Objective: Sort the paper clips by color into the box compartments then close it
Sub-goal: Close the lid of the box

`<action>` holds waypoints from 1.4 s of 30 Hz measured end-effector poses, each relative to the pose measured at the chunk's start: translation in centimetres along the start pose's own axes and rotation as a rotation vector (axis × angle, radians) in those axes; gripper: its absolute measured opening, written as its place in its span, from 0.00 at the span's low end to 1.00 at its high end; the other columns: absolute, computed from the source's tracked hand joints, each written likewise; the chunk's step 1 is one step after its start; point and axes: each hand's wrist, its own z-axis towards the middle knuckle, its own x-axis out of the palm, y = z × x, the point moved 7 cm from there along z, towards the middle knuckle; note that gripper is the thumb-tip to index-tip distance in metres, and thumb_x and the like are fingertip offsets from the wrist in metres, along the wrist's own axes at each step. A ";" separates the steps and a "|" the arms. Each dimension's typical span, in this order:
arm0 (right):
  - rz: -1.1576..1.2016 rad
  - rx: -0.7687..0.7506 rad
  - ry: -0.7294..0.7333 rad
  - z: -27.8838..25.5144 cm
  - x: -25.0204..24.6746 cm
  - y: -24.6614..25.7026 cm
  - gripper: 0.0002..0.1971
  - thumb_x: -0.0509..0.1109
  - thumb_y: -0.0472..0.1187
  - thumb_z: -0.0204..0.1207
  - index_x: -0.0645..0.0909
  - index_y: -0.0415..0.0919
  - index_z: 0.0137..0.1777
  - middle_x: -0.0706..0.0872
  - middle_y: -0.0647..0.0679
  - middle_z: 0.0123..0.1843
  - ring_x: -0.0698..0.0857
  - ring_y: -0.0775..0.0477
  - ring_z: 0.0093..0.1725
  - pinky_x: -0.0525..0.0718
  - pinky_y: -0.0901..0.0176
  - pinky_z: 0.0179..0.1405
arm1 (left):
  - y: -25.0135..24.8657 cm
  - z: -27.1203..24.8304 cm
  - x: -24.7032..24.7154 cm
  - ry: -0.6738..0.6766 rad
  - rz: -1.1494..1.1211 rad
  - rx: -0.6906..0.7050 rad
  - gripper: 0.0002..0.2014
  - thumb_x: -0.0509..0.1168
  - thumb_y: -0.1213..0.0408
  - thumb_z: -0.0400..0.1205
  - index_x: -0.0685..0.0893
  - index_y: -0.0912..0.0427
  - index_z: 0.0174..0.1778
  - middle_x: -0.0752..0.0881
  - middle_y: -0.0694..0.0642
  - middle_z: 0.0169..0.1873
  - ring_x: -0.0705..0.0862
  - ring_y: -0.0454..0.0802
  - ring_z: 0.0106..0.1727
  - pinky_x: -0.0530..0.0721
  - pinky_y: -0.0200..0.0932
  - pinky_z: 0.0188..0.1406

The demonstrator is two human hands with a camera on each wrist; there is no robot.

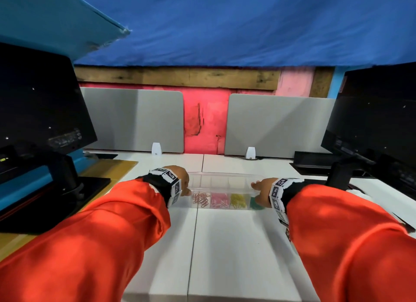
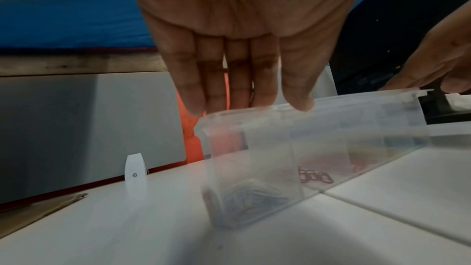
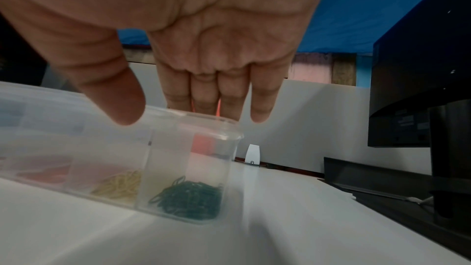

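Observation:
A clear compartment box (image 1: 225,209) stands on the white table (image 1: 236,252). Through its front wall I see red (image 1: 201,199), pink (image 1: 219,200), yellow (image 1: 238,200) and green paper clips (image 1: 255,203), each colour in its own compartment. Blue-grey clips (image 2: 252,201) fill the left end compartment. The clear lid (image 1: 222,180) lies over the box top. My left hand (image 1: 185,184) rests on the lid's left end, its straight fingers (image 2: 193,100) reaching over the far rim. My right hand (image 1: 258,189) rests the same way on the lid's right end, its thumb (image 3: 127,112) on top.
A black monitor (image 1: 38,103) on a stand sits at the left and another (image 1: 378,112) at the right, close to the box's right end. Grey divider panels (image 1: 135,121) close off the table's back. Bare table surface lies in front of the box.

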 end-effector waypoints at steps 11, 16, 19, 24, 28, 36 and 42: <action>-0.006 -0.048 -0.029 0.6 -1.0 -0.4 0.24 0.59 0.51 0.82 0.72 0.41 0.75 0.77 0.43 0.73 0.77 0.41 0.71 0.75 0.57 0.69 | -0.5 1.2 0.1 -0.022 0.024 -0.010 0.18 0.72 0.49 0.73 0.86 0.60 0.51 0.87 0.57 0.50 0.86 0.56 0.53 0.77 0.40 0.43; -0.060 -0.038 -0.050 0.8 -1.3 0.0 0.25 0.60 0.53 0.81 0.74 0.41 0.74 0.79 0.43 0.72 0.79 0.42 0.69 0.77 0.59 0.64 | -1.0 0.6 0.2 -0.063 0.030 -0.002 0.18 0.70 0.52 0.77 0.84 0.60 0.57 0.86 0.58 0.56 0.84 0.57 0.59 0.81 0.45 0.54; -0.023 -0.021 -0.047 1.0 -1.2 -0.1 0.25 0.60 0.55 0.81 0.74 0.43 0.74 0.79 0.44 0.72 0.79 0.42 0.69 0.77 0.58 0.66 | -0.9 0.4 0.3 -0.041 0.033 0.014 0.19 0.68 0.50 0.78 0.84 0.61 0.57 0.84 0.57 0.51 0.84 0.57 0.56 0.79 0.44 0.49; 0.038 -0.017 -0.059 1.6 -1.2 -0.7 0.24 0.63 0.56 0.79 0.79 0.42 0.69 0.81 0.43 0.69 0.81 0.40 0.67 0.78 0.57 0.64 | -0.5 0.8 -0.1 -0.010 0.004 -0.009 0.18 0.68 0.51 0.78 0.84 0.62 0.55 0.86 0.58 0.53 0.84 0.58 0.56 0.76 0.42 0.46; 0.084 -0.023 -0.057 1.8 -1.3 -0.8 0.24 0.65 0.57 0.77 0.82 0.41 0.66 0.83 0.43 0.68 0.82 0.40 0.67 0.79 0.56 0.63 | -1.5 1.3 0.3 0.006 0.105 0.012 0.15 0.69 0.58 0.78 0.84 0.62 0.58 0.86 0.57 0.57 0.85 0.57 0.59 0.79 0.43 0.48; 0.032 -0.036 -0.074 1.5 -1.5 -0.5 0.21 0.65 0.55 0.78 0.83 0.40 0.61 0.85 0.41 0.62 0.85 0.41 0.62 0.72 0.66 0.34 | -1.5 1.8 0.3 -0.036 0.151 0.019 0.14 0.70 0.59 0.76 0.84 0.62 0.55 0.86 0.59 0.54 0.85 0.59 0.58 0.76 0.45 0.53; -0.091 -0.040 -0.132 0.9 -1.1 1.3 0.13 0.61 0.39 0.80 0.82 0.37 0.60 0.85 0.43 0.62 0.85 0.40 0.59 0.81 0.56 0.53 | -0.6 2.0 0.5 -0.068 0.064 0.005 0.12 0.72 0.55 0.74 0.84 0.57 0.49 0.86 0.56 0.51 0.84 0.56 0.51 0.77 0.41 0.44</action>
